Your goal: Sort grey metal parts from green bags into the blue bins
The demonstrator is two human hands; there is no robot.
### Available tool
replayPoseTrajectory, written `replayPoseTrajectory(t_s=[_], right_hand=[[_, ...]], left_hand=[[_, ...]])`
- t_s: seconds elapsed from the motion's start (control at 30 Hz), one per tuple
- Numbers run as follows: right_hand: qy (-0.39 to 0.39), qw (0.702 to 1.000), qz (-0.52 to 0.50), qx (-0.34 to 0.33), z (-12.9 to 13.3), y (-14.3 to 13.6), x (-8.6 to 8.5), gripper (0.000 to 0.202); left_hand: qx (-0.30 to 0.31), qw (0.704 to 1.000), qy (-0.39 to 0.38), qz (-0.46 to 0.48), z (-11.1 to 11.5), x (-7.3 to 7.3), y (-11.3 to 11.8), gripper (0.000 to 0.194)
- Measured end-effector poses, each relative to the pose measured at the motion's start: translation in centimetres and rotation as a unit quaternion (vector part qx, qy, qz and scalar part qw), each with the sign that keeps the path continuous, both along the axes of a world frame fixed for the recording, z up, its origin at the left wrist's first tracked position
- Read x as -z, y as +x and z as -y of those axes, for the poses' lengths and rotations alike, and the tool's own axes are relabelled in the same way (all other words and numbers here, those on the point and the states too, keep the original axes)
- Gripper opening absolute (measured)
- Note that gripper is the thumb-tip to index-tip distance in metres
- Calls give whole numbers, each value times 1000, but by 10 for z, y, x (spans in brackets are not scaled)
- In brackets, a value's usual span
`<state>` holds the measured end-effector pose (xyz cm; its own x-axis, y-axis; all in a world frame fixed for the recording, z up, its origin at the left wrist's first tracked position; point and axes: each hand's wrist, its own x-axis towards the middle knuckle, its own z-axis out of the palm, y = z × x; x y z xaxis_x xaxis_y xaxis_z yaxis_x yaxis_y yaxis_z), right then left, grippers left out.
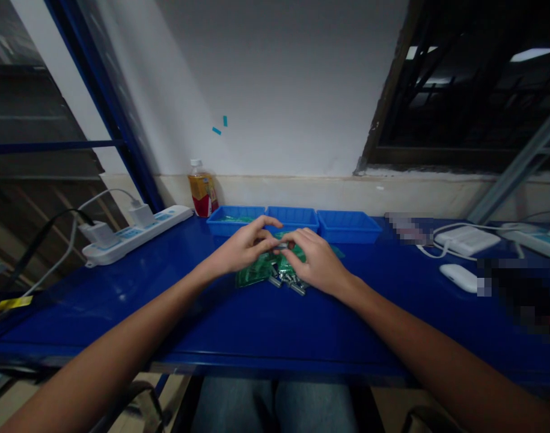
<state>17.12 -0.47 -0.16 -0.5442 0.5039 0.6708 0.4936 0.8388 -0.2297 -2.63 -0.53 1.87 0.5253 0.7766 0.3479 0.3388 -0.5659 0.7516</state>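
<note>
A small silvery metal cylinder (281, 245) is held between my two hands, above the middle of the table. My left hand (247, 245) pinches its left end between thumb and fingers, the index finger arched above. My right hand (317, 258) grips the other end, with fingertips and thumb closed round it. Just beneath lie green plastic bags (255, 272), spread flat. On and beside them is a loose pile of several small metal parts (287, 279), some of them short cylinders. My hands hide part of the bags and the pile.
Three blue trays (349, 227) stand along the back; the left one holds green bags. A drink bottle (201, 189) stands behind them. At the left lies a power strip (134, 234) with chargers and cables; white devices (466, 240) lie at the right on the blue table (256, 337).
</note>
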Motion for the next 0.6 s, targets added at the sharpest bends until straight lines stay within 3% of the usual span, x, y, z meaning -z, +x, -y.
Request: replayPoseTrajectory(t_s=[0.17,0.37,0.6], right_hand=[[9,999,-29,38,-1,0,-1,15],[-3,999,-30,20,-3,-1,2,27],[9,998,-53,30,2,-3,1,17]], left_hand=[[-57,994,93,-28,1,0,-3,27],[-61,946,280,-150,-1,2,-5,15],[-87,935,294,-179,1,2,-6,24]])
